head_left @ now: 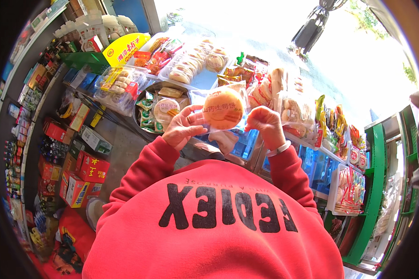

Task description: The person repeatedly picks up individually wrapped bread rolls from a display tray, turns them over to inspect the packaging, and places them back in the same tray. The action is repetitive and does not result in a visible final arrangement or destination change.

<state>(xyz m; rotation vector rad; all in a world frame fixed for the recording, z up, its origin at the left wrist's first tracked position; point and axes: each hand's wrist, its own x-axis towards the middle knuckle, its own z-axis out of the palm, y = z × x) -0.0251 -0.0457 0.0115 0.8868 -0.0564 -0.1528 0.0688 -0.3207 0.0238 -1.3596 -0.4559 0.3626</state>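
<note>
A flat round golden-brown cake [223, 109] in a clear plastic wrapper is held up in front of my chest. My left hand [186, 127] grips the wrapper's left edge between thumb and fingers. At the opposite side, my right hand [266, 125] is curled in a pinch on the wrapper's right edge; its fingertips show only in part. Just left of the cake stands a round tin [138, 122] with green-wrapped snacks [147, 111] and a similar wrapped round cake [165, 110]. Below the held cake, a crumpled pinkish-tan piece [224, 140] lies on the counter.
Trays of packaged pastries [187, 67] line the counter's far side. Bagged snacks [333, 123] stand to the right, beside a green shelf frame [375, 186]. A clear box of buns [121, 86] sits at left. Red cartons [86, 174] are stacked on the floor below the left shelves.
</note>
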